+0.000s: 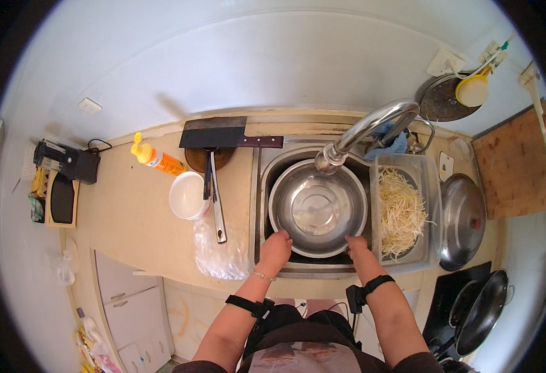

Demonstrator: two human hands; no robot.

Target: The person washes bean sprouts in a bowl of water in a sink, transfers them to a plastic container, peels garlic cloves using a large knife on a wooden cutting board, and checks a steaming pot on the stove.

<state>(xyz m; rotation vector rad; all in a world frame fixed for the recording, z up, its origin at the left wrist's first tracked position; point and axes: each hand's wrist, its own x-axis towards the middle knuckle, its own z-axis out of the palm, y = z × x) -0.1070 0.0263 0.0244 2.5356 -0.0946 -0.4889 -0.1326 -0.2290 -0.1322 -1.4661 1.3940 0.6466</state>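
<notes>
A round stainless steel basin (317, 242) sits in the sink (260, 186), under the spout of a curved chrome faucet (382, 116). My left hand (277, 249) grips the basin's rim at its near left. On the near right side of the same rim, my right hand (356, 245) has its fingers closed. Inside the basin the metal is shiny; whether it holds water I cannot tell. To the right, a clear plastic container (434, 233) holds a pile of bean sprouts (400, 212).
Left of the sink are a cleaver (214, 133), a white tub (188, 198), an orange bottle (165, 161) with a yellow cap and a plastic bag (219, 256). A domed metal lid (459, 233), a wooden board (520, 163) and a black wok (483, 317) stand at the right.
</notes>
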